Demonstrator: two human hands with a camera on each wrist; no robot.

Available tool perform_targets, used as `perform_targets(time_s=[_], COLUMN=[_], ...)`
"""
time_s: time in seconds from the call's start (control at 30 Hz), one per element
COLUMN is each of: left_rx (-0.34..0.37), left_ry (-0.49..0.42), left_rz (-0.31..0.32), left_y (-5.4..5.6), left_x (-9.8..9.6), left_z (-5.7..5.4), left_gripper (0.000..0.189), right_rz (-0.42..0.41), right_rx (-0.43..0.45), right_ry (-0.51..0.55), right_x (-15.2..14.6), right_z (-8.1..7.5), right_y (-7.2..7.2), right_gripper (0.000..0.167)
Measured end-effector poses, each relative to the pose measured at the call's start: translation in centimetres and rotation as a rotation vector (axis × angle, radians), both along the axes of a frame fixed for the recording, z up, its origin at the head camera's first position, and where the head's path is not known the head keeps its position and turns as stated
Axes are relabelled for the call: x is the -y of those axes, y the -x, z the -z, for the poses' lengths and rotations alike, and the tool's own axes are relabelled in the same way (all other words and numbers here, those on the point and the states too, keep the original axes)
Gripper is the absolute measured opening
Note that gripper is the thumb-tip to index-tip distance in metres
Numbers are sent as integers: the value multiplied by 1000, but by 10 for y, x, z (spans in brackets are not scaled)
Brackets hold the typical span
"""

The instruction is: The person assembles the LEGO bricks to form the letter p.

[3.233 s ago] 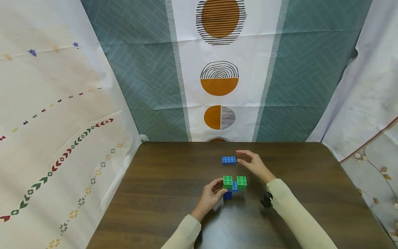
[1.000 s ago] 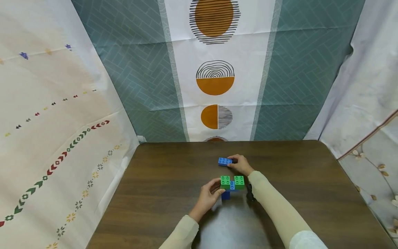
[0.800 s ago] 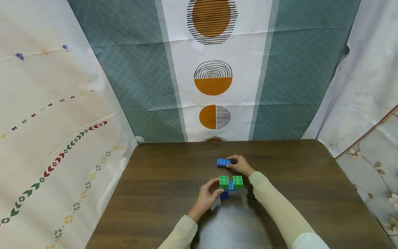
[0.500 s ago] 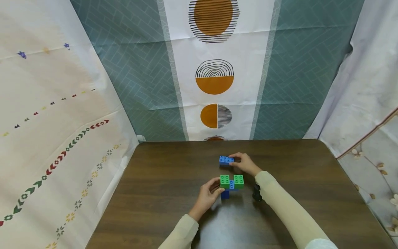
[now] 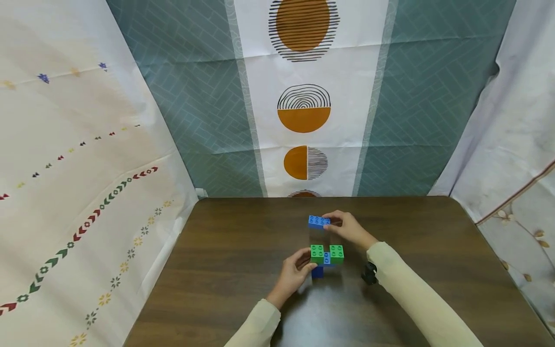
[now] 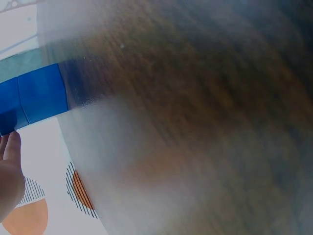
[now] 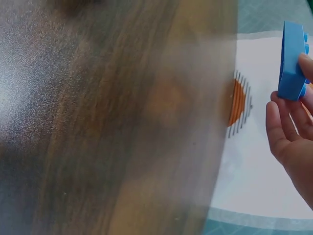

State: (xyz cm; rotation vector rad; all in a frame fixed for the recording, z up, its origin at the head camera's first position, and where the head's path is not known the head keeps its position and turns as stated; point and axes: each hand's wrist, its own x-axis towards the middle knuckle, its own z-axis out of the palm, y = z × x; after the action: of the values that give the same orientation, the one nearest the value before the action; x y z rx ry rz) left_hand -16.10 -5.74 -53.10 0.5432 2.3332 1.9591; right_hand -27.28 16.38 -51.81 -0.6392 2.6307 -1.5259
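Observation:
My left hand (image 5: 292, 275) grips the left side of a small building-block structure standing on the table. Two green blocks (image 5: 317, 254) sit apart on top of it, with a light blue studded block (image 5: 327, 258) showing between them and a dark blue block (image 5: 318, 272) below. In the left wrist view two stacked dark blue blocks (image 6: 43, 93) rise from the table above my fingertips. My right hand (image 5: 349, 230) pinches a light blue brick (image 5: 318, 221) by its right end, behind the structure. The right wrist view shows that brick (image 7: 292, 61) raised off the table, studs facing right.
The brown wooden table (image 5: 225, 250) spreads around both hands. A patterned teal and white cloth (image 5: 217, 120) hangs behind its far edge. Light curtains (image 5: 86, 144) hang at both sides. A black band (image 5: 369, 273) is on the right wrist.
My right hand reached to the light blue brick, took hold of its right end and lifted it from the table. The left hand keeps its grip on the structure. The head view shifted slightly.

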Motion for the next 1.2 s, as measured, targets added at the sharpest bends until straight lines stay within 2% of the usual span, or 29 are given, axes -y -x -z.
perform_targets(time_s=[0.33,0.67,0.83,0.93,1.03,1.2], left_rx=[-1,-24,-17,-16,-21,-44], left_ry=[9,-4,-16,-26,-29,-20], left_rz=[-15,-6,-1,2,9,8], left_y=[-1,0,1,1,1,2], left_x=[0,0,0,0,0,0], left_z=[1,0,1,2,3,4], left_gripper=[36,36,35,35,35,35], right_rz=[-4,-29,-44,-42,-38,-67], right_rx=[18,-39,-43,-75,-110,-113], right_ry=[2,19,-4,-7,4,25], right_x=[-1,-2,2,0,-6,-13], right_z=[-18,-31,-54,-53,-39,-39], right_y=[-16,-30,-48,-51,-48,-54], right_gripper=[34,32,31,30,30,30])
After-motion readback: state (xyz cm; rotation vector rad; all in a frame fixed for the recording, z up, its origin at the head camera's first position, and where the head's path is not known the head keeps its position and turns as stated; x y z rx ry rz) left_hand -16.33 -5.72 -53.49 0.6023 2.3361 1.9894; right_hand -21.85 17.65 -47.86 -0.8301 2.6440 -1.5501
